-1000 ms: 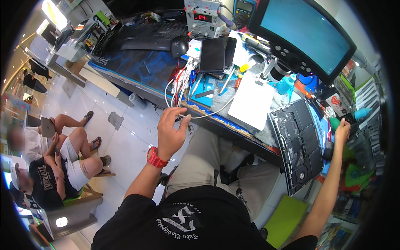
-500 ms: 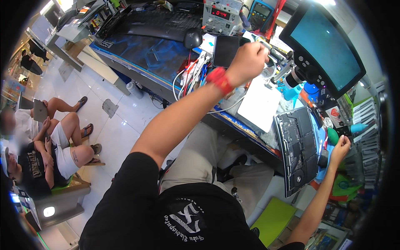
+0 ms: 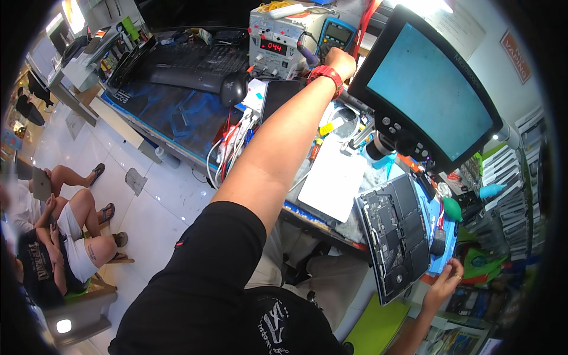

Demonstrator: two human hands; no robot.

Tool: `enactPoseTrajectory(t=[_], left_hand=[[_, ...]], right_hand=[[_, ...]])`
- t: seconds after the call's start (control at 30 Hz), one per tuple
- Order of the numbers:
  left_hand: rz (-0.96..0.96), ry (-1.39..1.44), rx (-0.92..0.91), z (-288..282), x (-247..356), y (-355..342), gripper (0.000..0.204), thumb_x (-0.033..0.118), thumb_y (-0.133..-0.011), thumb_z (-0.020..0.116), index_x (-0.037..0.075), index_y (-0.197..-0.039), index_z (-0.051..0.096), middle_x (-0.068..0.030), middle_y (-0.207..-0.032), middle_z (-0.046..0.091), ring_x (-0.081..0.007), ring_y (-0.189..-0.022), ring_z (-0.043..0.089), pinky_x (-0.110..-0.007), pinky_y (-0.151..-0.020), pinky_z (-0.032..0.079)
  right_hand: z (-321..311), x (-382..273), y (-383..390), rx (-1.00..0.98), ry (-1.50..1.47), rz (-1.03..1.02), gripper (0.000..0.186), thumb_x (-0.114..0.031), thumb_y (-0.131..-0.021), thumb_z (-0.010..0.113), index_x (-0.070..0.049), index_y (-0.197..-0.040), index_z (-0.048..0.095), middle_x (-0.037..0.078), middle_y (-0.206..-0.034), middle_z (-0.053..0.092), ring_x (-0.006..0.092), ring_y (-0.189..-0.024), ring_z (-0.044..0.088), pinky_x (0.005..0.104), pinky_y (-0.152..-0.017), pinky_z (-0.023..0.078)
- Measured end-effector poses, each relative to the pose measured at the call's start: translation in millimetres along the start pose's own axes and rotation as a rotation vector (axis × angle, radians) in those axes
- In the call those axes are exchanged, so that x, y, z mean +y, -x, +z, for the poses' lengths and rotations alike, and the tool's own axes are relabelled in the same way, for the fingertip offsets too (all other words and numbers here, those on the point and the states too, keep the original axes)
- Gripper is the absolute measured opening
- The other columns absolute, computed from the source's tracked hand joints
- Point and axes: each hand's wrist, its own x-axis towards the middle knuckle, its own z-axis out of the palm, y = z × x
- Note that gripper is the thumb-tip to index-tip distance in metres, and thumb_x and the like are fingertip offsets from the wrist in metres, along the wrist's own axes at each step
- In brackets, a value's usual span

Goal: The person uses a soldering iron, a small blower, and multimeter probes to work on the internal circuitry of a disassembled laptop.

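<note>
My left hand (image 3: 341, 64), with a red watch on its wrist, is stretched to the back of the bench, fingers curled closed. It is beside the blue multimeter (image 3: 336, 34) and a purple-and-black tool handle (image 3: 309, 57); whatever its fingers hold is hidden. Nearer to me, an opened laptop (image 3: 395, 236) with bare batteries, board and fan lies tilted over the bench edge. My right hand (image 3: 447, 283) hangs right of the laptop, by the edge of a blue mat (image 3: 438, 264). Its fingers are loosely bent and apart, and nothing shows in them.
A microscope screen (image 3: 435, 92) stands over the bench. A white pad (image 3: 333, 180) lies left of the laptop. The power supply (image 3: 275, 44), black mouse (image 3: 234, 89) and bundled cables (image 3: 234, 139) are farther left. A green air blower (image 3: 452, 209) sits right. Two people sit at far left.
My left hand has reached farther back, toward the multimeter. My right hand has come down and nearer, away from the green blower. The whole view has shifted.
</note>
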Motion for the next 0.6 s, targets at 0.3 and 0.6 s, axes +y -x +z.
enactPoseTrajectory(t=[0.3, 0.6], left_hand=[[-0.61, 0.731, -0.054, 19, 36, -3, 0.041, 0.007, -0.105, 0.055, -0.007, -0.144, 0.055, -0.0262, -0.131, 0.074, -0.0428, -0.118, 0.074, -0.05, -0.092, 0.066], [-0.33, 0.225, 0.135, 46, -34, -76, 0.052, 0.011, -0.103, 0.059, -0.014, -0.147, 0.047, -0.0293, -0.144, 0.065, -0.0347, -0.131, 0.069, -0.041, -0.108, 0.055]], right_hand=[[-18, -20, 46, -0.051, -0.004, 0.097, 0.027, -0.011, -0.114, 0.047, 0.003, -0.137, 0.052, 0.014, -0.138, 0.051, 0.0233, -0.126, 0.054, 0.0375, -0.114, 0.042], [-10, -50, 48, -0.117, -0.016, 0.064, 0.029, -0.016, -0.112, 0.059, 0.002, -0.135, 0.057, 0.017, -0.132, 0.06, 0.0277, -0.123, 0.061, 0.0408, -0.11, 0.048]])
